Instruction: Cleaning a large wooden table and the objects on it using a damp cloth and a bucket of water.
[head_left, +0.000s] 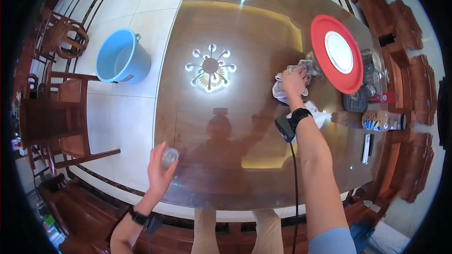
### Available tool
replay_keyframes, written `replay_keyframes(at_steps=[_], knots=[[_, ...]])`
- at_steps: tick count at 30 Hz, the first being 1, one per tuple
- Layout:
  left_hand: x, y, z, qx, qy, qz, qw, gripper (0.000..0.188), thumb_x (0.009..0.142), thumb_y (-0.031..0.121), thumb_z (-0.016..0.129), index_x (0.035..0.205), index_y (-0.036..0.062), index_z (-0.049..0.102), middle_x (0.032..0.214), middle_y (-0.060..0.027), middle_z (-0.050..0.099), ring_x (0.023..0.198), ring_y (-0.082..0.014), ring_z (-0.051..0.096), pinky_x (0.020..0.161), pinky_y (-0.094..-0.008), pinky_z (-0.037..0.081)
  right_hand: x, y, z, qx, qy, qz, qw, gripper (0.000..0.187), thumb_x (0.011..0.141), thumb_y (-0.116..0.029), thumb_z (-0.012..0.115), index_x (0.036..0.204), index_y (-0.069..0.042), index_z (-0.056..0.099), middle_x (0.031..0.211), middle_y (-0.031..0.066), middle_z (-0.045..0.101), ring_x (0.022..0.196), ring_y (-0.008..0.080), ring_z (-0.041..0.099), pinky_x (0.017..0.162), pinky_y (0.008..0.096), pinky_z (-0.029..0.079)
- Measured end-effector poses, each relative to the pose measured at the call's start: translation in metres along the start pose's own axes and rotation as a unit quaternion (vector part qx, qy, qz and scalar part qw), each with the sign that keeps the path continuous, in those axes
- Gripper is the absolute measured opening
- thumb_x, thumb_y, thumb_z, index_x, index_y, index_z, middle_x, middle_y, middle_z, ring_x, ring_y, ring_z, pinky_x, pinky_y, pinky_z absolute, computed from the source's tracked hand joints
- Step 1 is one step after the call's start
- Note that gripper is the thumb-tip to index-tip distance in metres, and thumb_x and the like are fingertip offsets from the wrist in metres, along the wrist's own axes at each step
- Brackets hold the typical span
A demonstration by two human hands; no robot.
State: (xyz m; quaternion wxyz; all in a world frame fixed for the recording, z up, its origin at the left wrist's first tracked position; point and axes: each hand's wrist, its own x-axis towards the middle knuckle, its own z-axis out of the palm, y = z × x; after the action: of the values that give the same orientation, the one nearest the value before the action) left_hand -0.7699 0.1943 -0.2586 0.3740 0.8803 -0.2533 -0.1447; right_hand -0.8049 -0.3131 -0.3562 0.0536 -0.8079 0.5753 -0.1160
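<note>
My left hand is closed around a small clear cup, held over the near left edge of the glossy brown table. To the far right, my right hand presses down on a crumpled greyish cloth lying on the table. Its fingers bend into the folds, and part of the cloth bunches up beyond them. Close by my right wrist lies a crumpled white thing, partly hidden by my forearm; I cannot tell its material.
Right of the cloth are a round red tray with a white oval centre, a dark basket, a lidded jar and a white remote. A blue bucket stands on the floor left of the table, near wooden chairs. A cable trails from my right wrist.
</note>
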Motion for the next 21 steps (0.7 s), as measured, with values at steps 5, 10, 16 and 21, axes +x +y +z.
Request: replay_keyframes(at_steps=[5,10,16,21], knots=[[-0.068,-0.03,-0.024,-0.012,0.015,-0.085,0.996,0.063,0.077,-0.004,0.074,0.135,0.0006,0.052,0.125,-0.0181,0.054,0.112,-0.0316,0.059,0.092,-0.037,0.05,0.003,-0.018,0.004,0.019,-0.075,-0.145,0.986,0.064,0.089,-0.024,0.056,0.148,-0.002,0.039,0.154,0.0209,0.038,0.14,0.0377,0.039,0.115,0.0451,0.034],[-0.074,-0.031,-0.019,-0.029,0.033,-0.059,0.997,0.063,0.076,-0.005,0.077,0.134,0.0001,0.053,0.124,-0.0176,0.055,0.111,-0.0321,0.059,0.093,-0.0375,0.05,-0.01,-0.09,0.011,0.07,-0.018,-0.422,0.904,0.055,0.082,-0.016,0.059,0.135,-0.008,0.053,0.142,0.0145,0.054,0.127,0.0346,0.052,0.104,0.0474,0.043],[-0.07,-0.023,-0.04,-0.01,0.042,-0.069,0.997,0.063,0.078,-0.008,0.074,0.136,0.0006,0.052,0.127,-0.0159,0.054,0.113,-0.0278,0.058,0.093,-0.0372,0.051,-0.173,-0.091,-0.026,0.165,-0.125,-0.557,0.804,0.056,0.073,-0.005,0.061,0.129,-0.01,0.06,0.134,0.0121,0.06,0.125,0.0329,0.054,0.102,0.0461,0.043],[-0.078,-0.022,-0.035,-0.026,0.056,-0.067,0.996,0.063,0.078,-0.008,0.073,0.136,0.0006,0.051,0.127,-0.0158,0.054,0.113,-0.0278,0.058,0.093,-0.0369,0.051,-0.385,0.015,-0.099,0.138,-0.247,-0.657,0.699,0.034,0.088,-0.015,0.052,0.12,-0.009,0.058,0.122,0.0157,0.06,0.114,0.032,0.058,0.099,0.0521,0.044]])
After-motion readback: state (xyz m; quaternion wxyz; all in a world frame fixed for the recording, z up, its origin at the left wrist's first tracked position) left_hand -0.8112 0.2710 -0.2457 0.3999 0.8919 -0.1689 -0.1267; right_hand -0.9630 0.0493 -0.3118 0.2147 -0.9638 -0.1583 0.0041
